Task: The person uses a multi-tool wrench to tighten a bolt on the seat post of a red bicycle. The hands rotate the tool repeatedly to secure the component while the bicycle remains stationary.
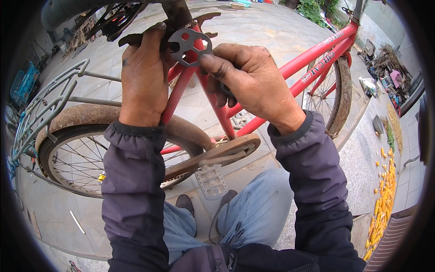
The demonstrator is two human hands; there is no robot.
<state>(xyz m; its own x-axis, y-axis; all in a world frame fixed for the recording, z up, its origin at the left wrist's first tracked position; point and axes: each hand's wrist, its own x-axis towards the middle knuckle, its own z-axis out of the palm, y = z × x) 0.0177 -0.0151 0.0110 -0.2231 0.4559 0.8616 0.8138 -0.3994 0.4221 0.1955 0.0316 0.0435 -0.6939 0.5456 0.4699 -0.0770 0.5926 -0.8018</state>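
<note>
My right hand (251, 76) pinches a flat grey metal multi-hole bicycle spanner (205, 41) between thumb and fingers. The spanner is in front of the upper end of the seat tube on a red bicycle frame (221, 110), and red paint shows through its hexagonal holes. My left hand (144, 80) is raised beside the seat post (178, 14), thumb pointing up. It is close against a rusty curved metal piece (131, 39) below the saddle (71, 12). Its fingertips are mostly hidden, so I cannot tell what they grip.
The rusty rear mudguard (91, 114), chain guard (251, 139) and grey pedal (211, 182) are below my hands. A rear rack (51, 102) juts out left. Corn cobs (380, 207) lie at right. A white stick (77, 222) lies on the paving.
</note>
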